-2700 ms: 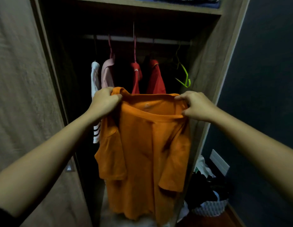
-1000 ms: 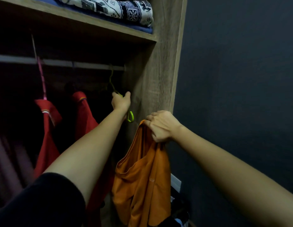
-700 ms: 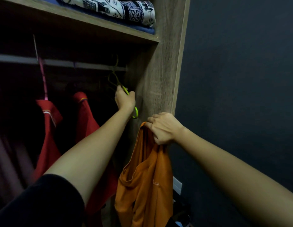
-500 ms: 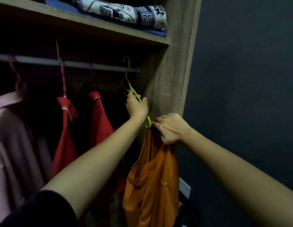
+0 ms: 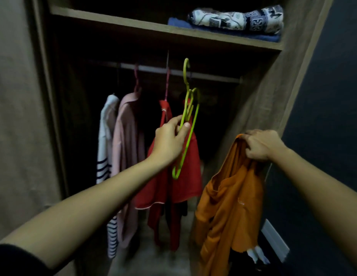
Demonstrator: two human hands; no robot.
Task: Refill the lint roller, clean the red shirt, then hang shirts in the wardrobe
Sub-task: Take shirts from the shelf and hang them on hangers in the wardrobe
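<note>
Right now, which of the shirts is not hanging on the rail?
The orange shirt: the right hand grips it, while the others hang from the rail.

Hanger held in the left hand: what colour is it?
The hanger is lime green; the head view shows it best.

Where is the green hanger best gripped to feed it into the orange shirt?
Grip the green hanger near its neck, below the hook, from the left, where the left hand pinches it. One arm end hangs free at the bottom, ready to enter the orange shirt in the right hand.
</note>
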